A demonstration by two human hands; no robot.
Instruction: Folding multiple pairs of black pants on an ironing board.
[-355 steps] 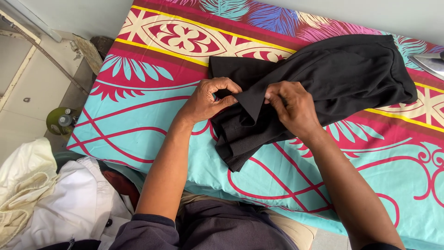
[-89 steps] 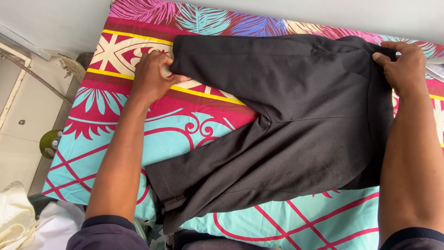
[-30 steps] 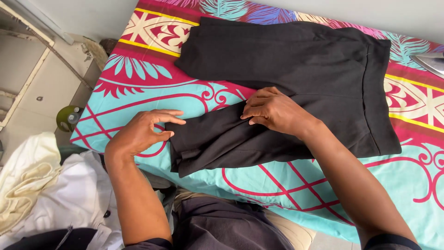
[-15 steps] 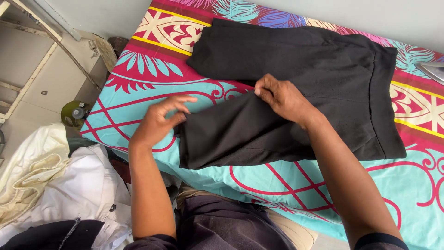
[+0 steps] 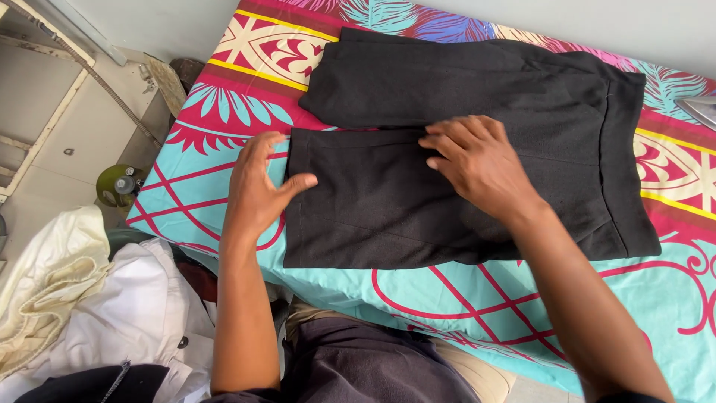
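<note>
Bright patterned cloth [image 5: 224,201] in turquoise, pink and yellow covers the flat surface, and a black garment [image 5: 477,142] lies spread on it, folded so that a lower panel sits toward the person and a longer one beyond it. Left of the garment's near panel, the left hand [image 5: 257,186] rests flat on the cloth at the panel's left edge, palm down, fingers together and pointing away from the person, the thumb spread sideways so its tip lies on the black fabric. Its forearm runs almost straight back toward the body. Atop the garment, near its middle, the right hand [image 5: 477,168] presses down open and flat, fingers [image 5: 447,138] slightly fanned and aimed left along the seam between the two panels; the right forearm slants in from the lower right. Neither hand grips anything. Left of the garment, below the cloth's edge, lies a heap of white and cream clothes [image 5: 82,298], with a green bottle [image 5: 119,186] beside it.
</note>
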